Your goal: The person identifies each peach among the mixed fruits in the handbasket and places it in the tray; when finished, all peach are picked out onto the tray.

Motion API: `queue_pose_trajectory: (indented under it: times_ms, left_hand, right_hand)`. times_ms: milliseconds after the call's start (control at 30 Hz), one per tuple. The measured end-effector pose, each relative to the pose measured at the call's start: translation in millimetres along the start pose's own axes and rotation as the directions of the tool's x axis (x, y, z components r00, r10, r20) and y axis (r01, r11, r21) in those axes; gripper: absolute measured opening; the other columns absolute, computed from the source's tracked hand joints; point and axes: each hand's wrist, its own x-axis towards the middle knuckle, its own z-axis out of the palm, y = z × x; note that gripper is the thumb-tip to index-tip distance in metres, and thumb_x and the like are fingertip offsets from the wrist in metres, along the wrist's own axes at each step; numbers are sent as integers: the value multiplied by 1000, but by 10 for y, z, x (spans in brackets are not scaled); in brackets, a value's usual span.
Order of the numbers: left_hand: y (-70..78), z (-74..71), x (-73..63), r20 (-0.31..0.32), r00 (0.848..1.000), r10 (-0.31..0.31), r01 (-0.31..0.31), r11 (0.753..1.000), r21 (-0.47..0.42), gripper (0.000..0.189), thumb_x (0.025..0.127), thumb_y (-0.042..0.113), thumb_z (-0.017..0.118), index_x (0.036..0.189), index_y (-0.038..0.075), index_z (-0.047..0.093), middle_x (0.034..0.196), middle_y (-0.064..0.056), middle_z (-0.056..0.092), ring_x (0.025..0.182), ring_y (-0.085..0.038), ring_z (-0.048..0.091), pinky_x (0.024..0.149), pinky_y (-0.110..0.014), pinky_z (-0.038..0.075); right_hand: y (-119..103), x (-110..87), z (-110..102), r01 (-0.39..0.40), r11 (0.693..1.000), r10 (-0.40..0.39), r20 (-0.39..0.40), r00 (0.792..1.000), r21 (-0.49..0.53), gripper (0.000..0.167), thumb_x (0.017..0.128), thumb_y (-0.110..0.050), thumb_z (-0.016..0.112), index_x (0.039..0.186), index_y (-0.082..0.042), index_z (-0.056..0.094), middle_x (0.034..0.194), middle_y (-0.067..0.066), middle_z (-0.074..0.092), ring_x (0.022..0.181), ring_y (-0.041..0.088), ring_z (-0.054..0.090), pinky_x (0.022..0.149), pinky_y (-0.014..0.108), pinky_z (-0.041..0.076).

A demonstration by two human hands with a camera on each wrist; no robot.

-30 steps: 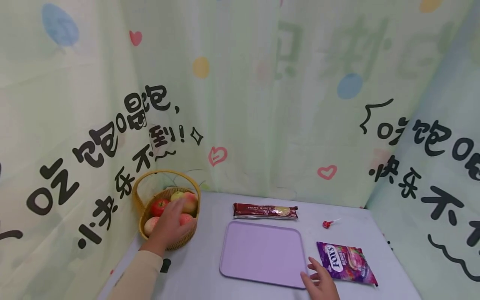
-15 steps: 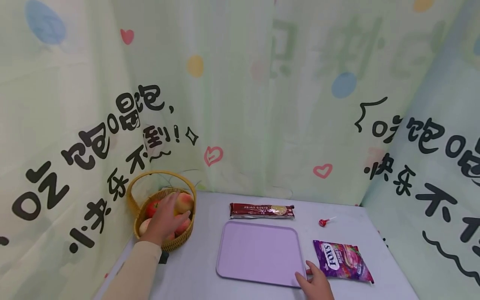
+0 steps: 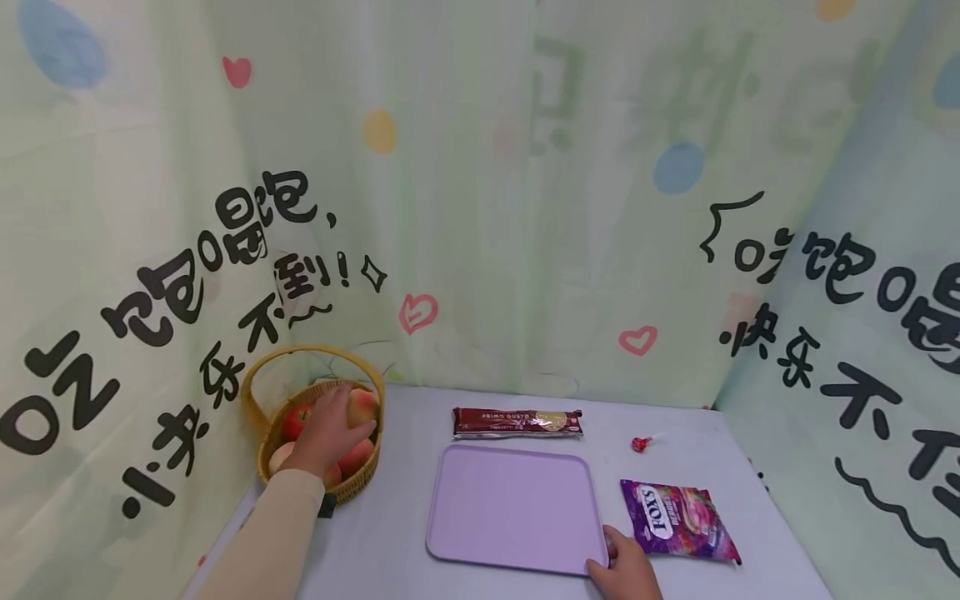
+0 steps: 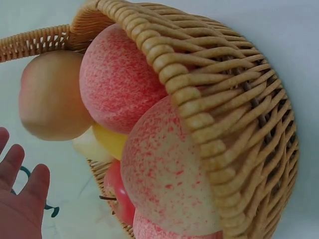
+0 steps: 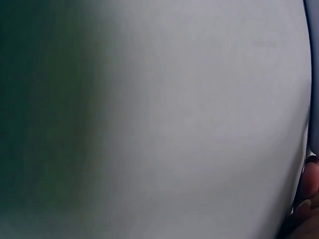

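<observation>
A wicker basket [image 3: 362, 482] of fruit stands at the back left, its handle upright. My left hand [image 3: 324, 437] reaches over it, beside a yellow-and-red peach [image 3: 363, 408]. In the left wrist view the fingers [image 4: 36, 186] are extended and apart from the fruit; speckled peaches [image 4: 167, 174] and a red apple [image 4: 119, 191] lie in the basket. At the front right corner of the lilac tray [image 3: 513, 508], my right hand [image 3: 630, 568] grips the edge, thumb at the rim. The right wrist view shows mostly a blurred pale surface, with fingertips [image 5: 310, 181] at its right edge.
Behind the tray lies a dark red spaghetti pack [image 3: 517, 422]. A red lollipop [image 3: 640, 444] lies farther right, and a purple Foxs candy bag [image 3: 678, 521] is next to the right hand. Printed curtains [image 3: 480, 250] enclose the white table at the back and sides.
My right hand has moved onto the tray's corner and taken hold of it. The left hand stays over the basket, moving slightly off the peach. The head view has shifted a little right.
</observation>
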Motion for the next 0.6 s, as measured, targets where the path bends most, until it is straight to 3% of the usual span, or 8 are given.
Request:
queue_pose_trajectory:
  times_ms: [167, 333, 500, 600]
  left_hand:
    - [-71, 37, 51, 24, 999, 25, -25, 1000, 15, 88, 90, 32, 77, 157, -1, 30, 160, -25, 34, 146, -48, 30, 116, -66, 33]
    - [-197, 82, 96, 6, 999, 33, -33, 998, 44, 88, 86, 26, 81, 155, -1, 35, 157, -25, 39, 144, -47, 35, 116, -64, 35]
    - [-265, 93, 132, 1, 1000, 14, -14, 1000, 21, 86, 81, 23, 81, 153, 1, 40, 152, -22, 46, 139, -44, 41, 114, -63, 38]
    - [-267, 102, 157, -10, 999, 36, -36, 999, 3, 82, 78, 18, 81, 149, 0, 44, 145, -23, 52, 131, -42, 47, 110, -61, 42]
  right_hand:
    - [1, -11, 18, -23, 1000, 23, -8, 1000, 20, 72, 75, -22, 82, 133, 14, 57, 84, 4, 58, 73, 17, 50, 64, 30, 43]
    - [-2, -4, 25, -28, 999, 28, 7, 1000, 17, 72, 76, -22, 82, 134, 13, 56, 86, 4, 59, 73, 16, 51, 65, 30, 45]
    - [-34, -26, 10, -42, 999, 41, 18, 999, 26, 72, 76, -22, 83, 133, 13, 57, 85, 4, 59, 74, 17, 51, 66, 31, 45]
    - [-48, -42, -8, -48, 998, 48, 15, 999, 36, 72, 76, -20, 83, 133, 13, 56, 85, 5, 59, 73, 17, 51, 65, 30, 45]
